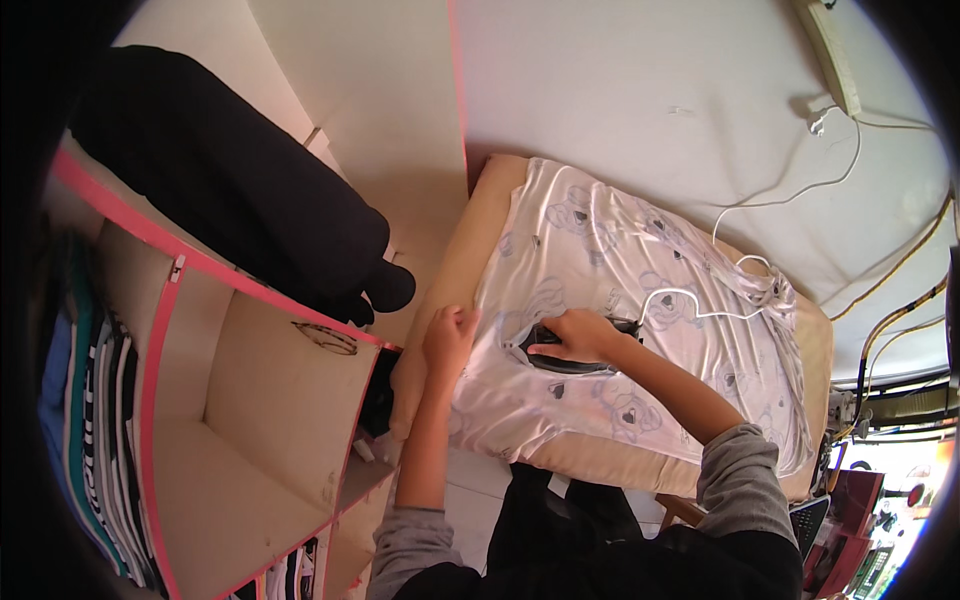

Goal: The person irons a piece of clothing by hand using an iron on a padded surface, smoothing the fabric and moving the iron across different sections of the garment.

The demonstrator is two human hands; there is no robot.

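A black clothes iron (571, 363) rests on a shiny pale pink fabric (585, 262) printed with bear figures and hearts. My right hand (579, 337) is closed around the iron's handle. The iron's white cord (675, 292) runs over the fabric towards the wall. At the fabric's left edge, my left hand (452, 327) lies with curled fingers and seems to pinch the edge. The fabric is spread, with wrinkles, over a padded surface with a tan cover (615, 457); it is bunched at the far right.
A shelf unit with pink edges (161, 337) stands at the left, holding folded clothes (97, 442). Black garments (255, 180) hang or lie above it. A power strip (832, 67) with a white plug (819, 124) is on the wall. Cables and red furniture (851, 510) are at the right.
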